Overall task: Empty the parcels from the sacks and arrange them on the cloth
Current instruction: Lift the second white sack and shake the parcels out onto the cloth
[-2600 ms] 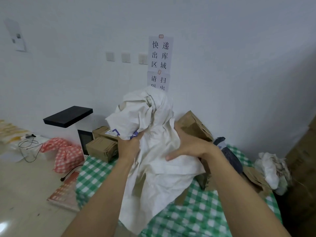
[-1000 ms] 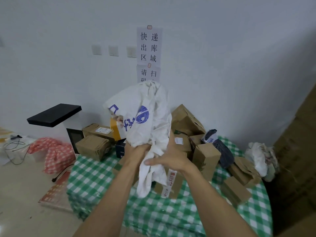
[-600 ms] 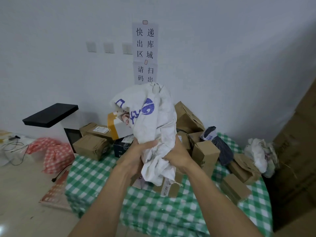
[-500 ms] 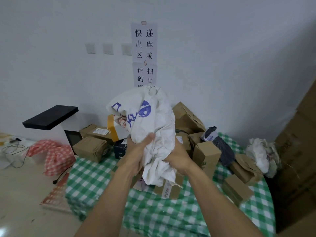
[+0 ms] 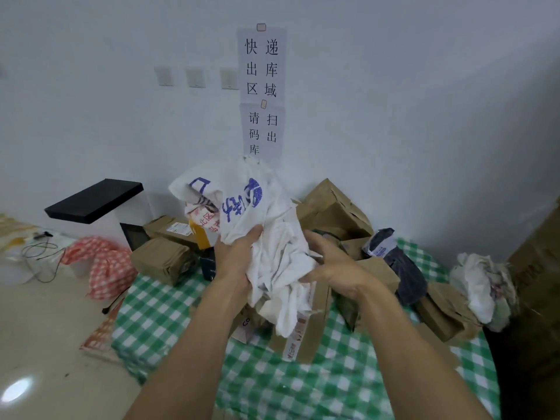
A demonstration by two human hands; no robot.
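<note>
Head view: the left hand point(image 5: 239, 256) has its fingers curled round the bunched white sack point(image 5: 266, 213). The sack rises above both sets of fingers, and its tail hangs below them over a taped box point(image 5: 306, 331) on the green checked cloth point(image 5: 157, 301). The right hand point(image 5: 330, 262) seems to pinch a fold, though its fingertips are blurred.

The dangling tail could drag across the box beneath the fingers and shove the heaped parcels point(image 5: 333, 207) behind them. A loose right grip would let the bundle unroll. Compared with 2.6 s ago, the sack is wadded far tighter, and parcels it then hid now show.
</note>
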